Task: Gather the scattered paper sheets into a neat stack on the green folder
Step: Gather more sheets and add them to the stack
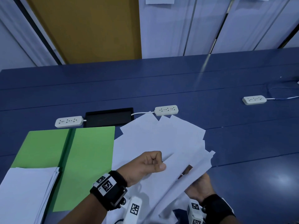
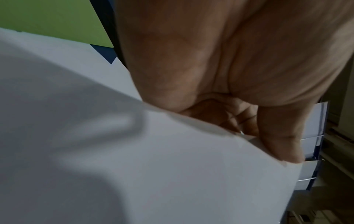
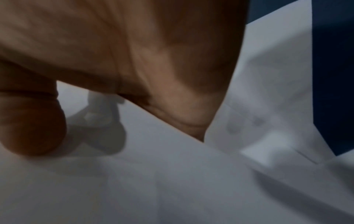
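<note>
Counter: blue, carrying all items. Green folder: lying open, left. Paper stack: on folder's near-left corner. Scattered paper sheets: fanned right of folder. Left hand: grip pinching one sheet's edge. Right hand: beneath raised sheets, fingers clamped on them.

Left hand fisted, thumb extended; right hand curled, palm-up.

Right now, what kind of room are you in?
Probably an office or meeting room: a long blue table with white power strips along it, a green folder, and loose paper sheets.
</note>
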A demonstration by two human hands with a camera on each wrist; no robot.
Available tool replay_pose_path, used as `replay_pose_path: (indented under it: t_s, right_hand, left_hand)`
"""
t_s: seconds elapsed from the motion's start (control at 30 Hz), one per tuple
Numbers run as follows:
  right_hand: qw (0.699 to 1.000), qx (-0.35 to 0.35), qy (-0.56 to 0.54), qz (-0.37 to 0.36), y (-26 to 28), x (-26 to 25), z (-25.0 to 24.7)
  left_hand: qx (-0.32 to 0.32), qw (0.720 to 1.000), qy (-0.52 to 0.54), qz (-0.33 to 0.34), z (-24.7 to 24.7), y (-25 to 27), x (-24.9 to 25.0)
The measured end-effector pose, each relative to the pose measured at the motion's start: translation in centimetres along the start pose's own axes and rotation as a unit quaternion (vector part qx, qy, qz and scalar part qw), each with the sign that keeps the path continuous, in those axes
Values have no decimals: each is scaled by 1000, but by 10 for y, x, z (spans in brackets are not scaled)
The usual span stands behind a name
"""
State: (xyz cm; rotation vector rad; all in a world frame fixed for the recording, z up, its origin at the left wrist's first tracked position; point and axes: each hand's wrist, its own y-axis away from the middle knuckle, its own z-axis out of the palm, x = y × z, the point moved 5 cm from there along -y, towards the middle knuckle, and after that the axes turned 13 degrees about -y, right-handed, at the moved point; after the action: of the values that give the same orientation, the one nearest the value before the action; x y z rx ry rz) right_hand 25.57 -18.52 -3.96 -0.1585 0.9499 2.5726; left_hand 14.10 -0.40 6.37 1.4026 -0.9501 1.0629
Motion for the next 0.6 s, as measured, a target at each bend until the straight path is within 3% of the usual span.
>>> replay_pose_path:
  t_s: [0.17, 0.23, 0.4, 0.5, 0.6]
  right_hand:
    - [996, 44, 1, -71, 18, -8, 25]
    - [997, 45, 24, -60, 10, -9, 24]
    - [992, 95, 58, -58, -4, -17, 7]
    - [980, 158, 112, -46, -10, -20, -14]
    - [961, 233, 148, -31, -12, -17, -36]
  left_hand:
    - [81, 995, 55, -25, -16, -7, -7]
    - [136, 987, 68, -46, -27, -8, -13]
    - [180, 975, -12, -130, -56, -16, -60]
    - [169, 957, -129, -196, -72, -29, -92]
    - [166, 894, -337, -245, -85, -43, -113]
